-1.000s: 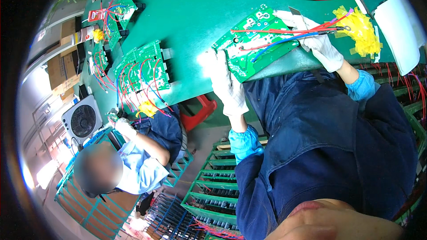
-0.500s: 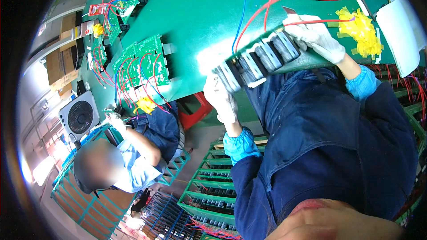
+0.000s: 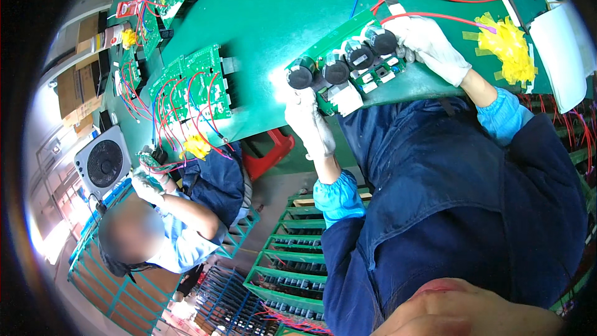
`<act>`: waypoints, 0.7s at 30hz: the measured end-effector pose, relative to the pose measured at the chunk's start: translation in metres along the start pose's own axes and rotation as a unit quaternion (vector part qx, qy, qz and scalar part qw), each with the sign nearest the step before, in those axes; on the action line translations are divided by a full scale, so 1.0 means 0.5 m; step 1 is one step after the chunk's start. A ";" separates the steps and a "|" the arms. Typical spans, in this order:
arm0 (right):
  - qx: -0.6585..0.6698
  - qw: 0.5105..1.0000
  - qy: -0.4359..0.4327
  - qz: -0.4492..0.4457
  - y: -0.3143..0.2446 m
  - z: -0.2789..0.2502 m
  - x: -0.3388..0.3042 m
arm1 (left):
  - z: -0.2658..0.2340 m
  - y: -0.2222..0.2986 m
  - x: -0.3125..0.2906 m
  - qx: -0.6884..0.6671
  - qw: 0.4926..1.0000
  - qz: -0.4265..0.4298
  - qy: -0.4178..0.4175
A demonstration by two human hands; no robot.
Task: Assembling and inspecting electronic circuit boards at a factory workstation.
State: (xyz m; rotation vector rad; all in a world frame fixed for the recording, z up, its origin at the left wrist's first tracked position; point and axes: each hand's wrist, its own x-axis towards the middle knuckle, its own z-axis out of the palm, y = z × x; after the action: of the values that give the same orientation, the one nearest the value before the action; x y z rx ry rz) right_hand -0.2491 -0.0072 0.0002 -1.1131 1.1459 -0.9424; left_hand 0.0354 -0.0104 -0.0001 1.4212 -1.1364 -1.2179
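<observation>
A green circuit board [image 3: 341, 36] is held tilted over the near edge of the table, its component side turned up. Several round black capacitors [image 3: 336, 70] and a few white parts stand on it. My left hand [image 3: 309, 126], in a white glove, grips the board's left end. At the right end my gloved right hand [image 3: 430, 48] is closed on the board. A small flat, dark-tipped piece [image 3: 392, 4] sticks up beyond the right fingers; its kind is unclear. From behind that hand a red wire [image 3: 448, 17] runs right, toward a clump of yellow tape [image 3: 509, 50].
Other wired circuit boards [image 3: 194, 87] lie on the green table [image 3: 261, 18] to the left and at the far edge. White sheets [image 3: 559, 56] are at the right. A co-worker [image 3: 186, 211] sits at left near a fan [image 3: 104, 160]. Green racks [image 3: 289, 261] stand below.
The board has been tipped so that the capacitor tops and its green surface now show. Its wires have shifted; the co-worker's hands have moved slightly.
</observation>
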 end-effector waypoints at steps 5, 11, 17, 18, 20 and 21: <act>-0.105 0.992 -0.058 -0.037 -0.034 -0.001 -0.016 | 0.003 0.009 -0.006 0.043 0.999 0.018 0.002; -0.070 0.989 0.016 -0.130 0.036 0.002 -0.006 | 0.000 0.028 -0.010 0.070 0.997 -0.009 0.007; -0.055 0.998 0.019 0.014 -0.009 0.011 0.008 | -0.029 -0.032 -0.008 0.085 0.993 0.079 0.007; -0.072 0.997 0.005 0.018 -0.002 0.004 0.005 | -0.024 -0.036 -0.006 0.155 0.977 0.147 0.022; -0.075 0.997 0.006 0.035 0.004 0.000 0.002 | -0.023 -0.037 -0.012 0.206 0.967 0.146 0.015; -0.076 0.996 0.008 0.051 0.005 0.000 0.001 | -0.016 -0.040 -0.014 0.093 0.989 0.105 0.041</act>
State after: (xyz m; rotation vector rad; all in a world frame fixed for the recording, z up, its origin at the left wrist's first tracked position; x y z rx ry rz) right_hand -0.2491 -0.0074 -0.0023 -1.1599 1.2920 -0.7961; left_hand 0.0441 0.0003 -0.0182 1.4341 -1.3322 -0.9175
